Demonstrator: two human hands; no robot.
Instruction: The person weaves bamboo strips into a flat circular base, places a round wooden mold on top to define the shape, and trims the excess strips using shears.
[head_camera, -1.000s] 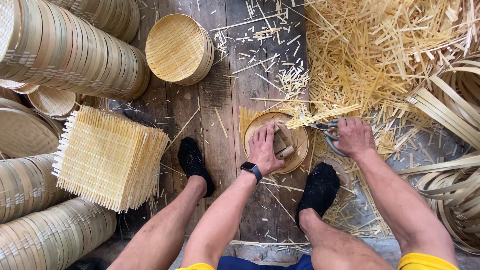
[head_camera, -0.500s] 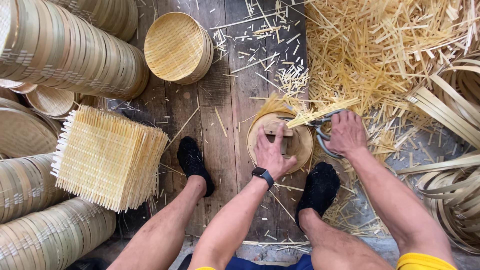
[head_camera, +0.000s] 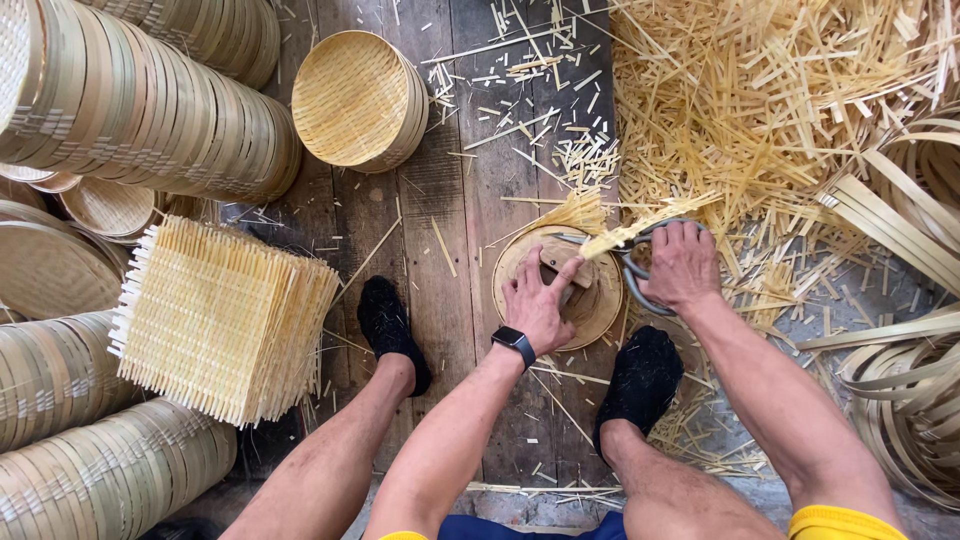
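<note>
Nearest the camera, two bare legs end in black socks (head_camera: 392, 330) planted on the dark plank floor (head_camera: 470, 190), one either side of a small round bamboo basket (head_camera: 560, 290) lying between them. The left hand (head_camera: 537, 303), a black watch (head_camera: 513, 342) at its wrist, lies flat on the basket with fingers spread, pressing a wooden block (head_camera: 562, 264) down onto the woven mat inside the hoop. Just right of it, the right hand (head_camera: 682, 264) has its fingers curled tight through the handles of large grey shears (head_camera: 634, 270), whose blades meet the pale strip ends (head_camera: 640, 222) sticking out past the far rim. The step in hand looks like trimming the mat's overhang flush with the hoop; the next cut would seem to call for turning the basket a little under the pressing palm so that untrimmed ends meet the blades. To the near left stands a stack of square woven mats (head_camera: 220, 315). Farther off lie a finished basket (head_camera: 358, 98), rows of stacked baskets (head_camera: 150, 110) at left, and a heap of offcuts (head_camera: 770, 90) at far right.
</note>
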